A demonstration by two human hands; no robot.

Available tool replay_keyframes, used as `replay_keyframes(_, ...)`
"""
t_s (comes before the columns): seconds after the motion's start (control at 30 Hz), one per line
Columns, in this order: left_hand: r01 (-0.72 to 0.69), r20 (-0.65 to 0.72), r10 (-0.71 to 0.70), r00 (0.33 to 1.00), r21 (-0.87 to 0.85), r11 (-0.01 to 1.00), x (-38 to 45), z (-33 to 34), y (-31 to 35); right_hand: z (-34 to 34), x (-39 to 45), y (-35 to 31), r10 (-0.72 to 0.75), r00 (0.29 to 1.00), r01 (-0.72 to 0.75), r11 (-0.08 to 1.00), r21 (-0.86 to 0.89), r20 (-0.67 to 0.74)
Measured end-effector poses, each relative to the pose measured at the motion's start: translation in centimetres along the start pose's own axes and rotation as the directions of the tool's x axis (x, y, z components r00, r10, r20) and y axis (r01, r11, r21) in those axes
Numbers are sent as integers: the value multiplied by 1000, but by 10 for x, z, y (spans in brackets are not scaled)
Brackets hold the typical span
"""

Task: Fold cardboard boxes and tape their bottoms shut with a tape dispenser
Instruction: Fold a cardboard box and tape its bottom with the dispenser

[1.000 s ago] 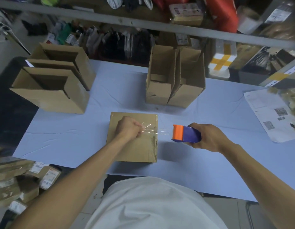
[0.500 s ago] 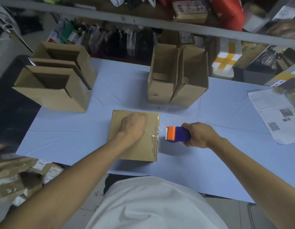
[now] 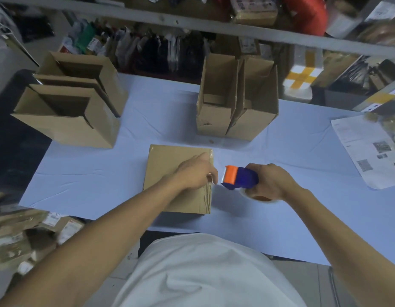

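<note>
Under your left hand (image 3: 195, 173) the box (image 3: 170, 173) was plain brown cardboard, matt, with a glossy strip of clear tape (image 3: 211, 155) shining along its right edge. The tape dispenser (image 3: 238, 179) your right hand (image 3: 269, 181) gripped looked like smooth plastic, blue in the body and orange at the front. The table (image 3: 303, 218) wore a pale blue cloth, matt and lightly creased. The open boxes (image 3: 68, 107) further back were the same dull cardboard. The sheet (image 3: 360, 149) at the right was printed white paper. Your shirt (image 3: 203, 273) was soft white cloth.
</note>
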State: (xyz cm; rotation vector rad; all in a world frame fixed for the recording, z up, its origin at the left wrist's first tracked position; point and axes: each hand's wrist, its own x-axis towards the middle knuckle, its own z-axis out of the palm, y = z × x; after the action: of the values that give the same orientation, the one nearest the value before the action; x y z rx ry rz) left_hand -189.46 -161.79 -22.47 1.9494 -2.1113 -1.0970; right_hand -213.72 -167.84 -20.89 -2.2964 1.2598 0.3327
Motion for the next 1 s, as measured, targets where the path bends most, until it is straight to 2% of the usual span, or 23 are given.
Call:
replay_keyframes(0.03,25,-22,-29,999,-148,989,-1,-2,1,-2,-4,0,-39,998,41,998,57,-44)
replay_keyframes(0.1,94,-126,-166,978,-441,892,-2,-3,3,-3,-10,-2,-81,991,97,982,161,-103)
replay_keyframes(0.13,130,-120,-237,964,-566,814,-4,-1,6,-3,-12,-4,-95,988,117,974,196,-118)
replay_keyframes(0.2,181,-4,-282,959,-759,625,-9,4,10,-2,-12,-9,-134,982,162,961,225,-136)
replay_keyframes(0.27,183,37,-283,959,-839,513,-14,7,11,-1,-11,-15,-169,975,200,952,234,-145)
replay_keyframes(0.37,219,66,-333,941,-867,447,-19,6,10,1,-10,-19,-205,964,243,938,247,-169)
replay_keyframes(0.53,285,218,-270,938,-927,242,-23,-2,6,-1,-9,-24,-223,955,271,924,271,-194)
replay_keyframes(0.67,284,165,-361,918,-908,307,-24,-4,3,0,-6,-23,-227,957,271,923,274,-182)
replay_keyframes(0.8,288,50,-486,872,-856,430,-24,-4,3,4,-3,-23,-250,954,283,932,228,-166)
replay_keyframes(0.9,323,0,-515,857,-780,537,-26,-7,2,4,-2,-22,-268,954,289,941,176,-132)
replay_keyframes(1.0,357,-9,-549,836,-751,556,-33,-15,-11,1,-11,0,-206,974,218,966,143,-94)
